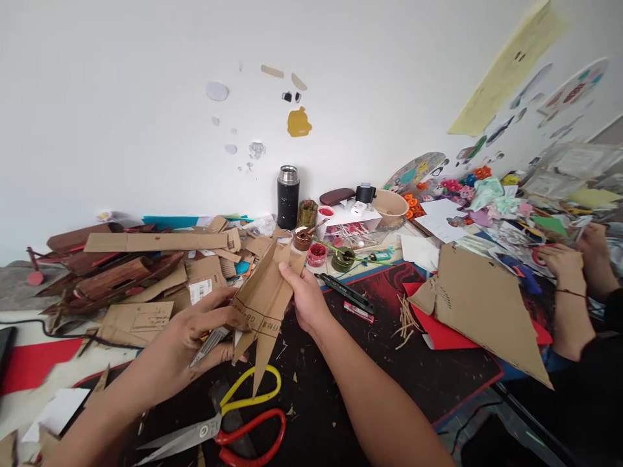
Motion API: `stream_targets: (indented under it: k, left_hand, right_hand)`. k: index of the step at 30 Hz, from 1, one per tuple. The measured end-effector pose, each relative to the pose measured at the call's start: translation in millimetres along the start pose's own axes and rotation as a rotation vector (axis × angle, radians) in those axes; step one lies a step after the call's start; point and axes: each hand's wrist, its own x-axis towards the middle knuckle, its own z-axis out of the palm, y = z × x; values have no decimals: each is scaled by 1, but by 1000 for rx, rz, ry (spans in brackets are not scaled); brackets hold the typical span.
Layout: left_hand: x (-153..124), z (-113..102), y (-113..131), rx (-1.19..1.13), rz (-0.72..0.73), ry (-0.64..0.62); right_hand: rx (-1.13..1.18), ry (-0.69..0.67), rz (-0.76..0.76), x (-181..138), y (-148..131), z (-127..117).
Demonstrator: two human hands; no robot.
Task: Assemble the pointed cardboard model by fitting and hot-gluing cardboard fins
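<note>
Head view: folded cardboard piece [260, 299] held above the dark mat [311, 412]. Left hand [191, 331] pinches its near left edge, also gripping a slim grey item [208, 347], identity unclear; right hand [307, 298] pinches the right wall, thumb inside. Judged light, fairly stiff, non-slip, creasable; best held by walls, not pointed tip. Yellow-and-red-handled scissors [210, 430] below; white room wall [146, 97] behind.

Pictured from above with a bare left forearm [117, 399] slanting up from lower left and a bare right forearm [374, 395] from lower right, angled toward each other. Gripping with the left hand [187, 327], with fingers [221, 318] bent over the top and left thumb [214, 363] beneath. Pinching slightly farther forward with the right hand [310, 303], with right thumb [291, 275] laid on top, pointing up and inward, and other fingers mostly hidden.
</note>
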Motion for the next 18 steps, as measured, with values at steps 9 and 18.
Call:
stream_targets:
  k: [9,18]
  left_hand:
    - [-9,-8,1,-114,-116,-49]
    - [-1,-11,10,-119,-92,-64]
  right_hand:
    - [56,7,-43,5,-3,-5]
    - [56,19,-17,7,0,-8]
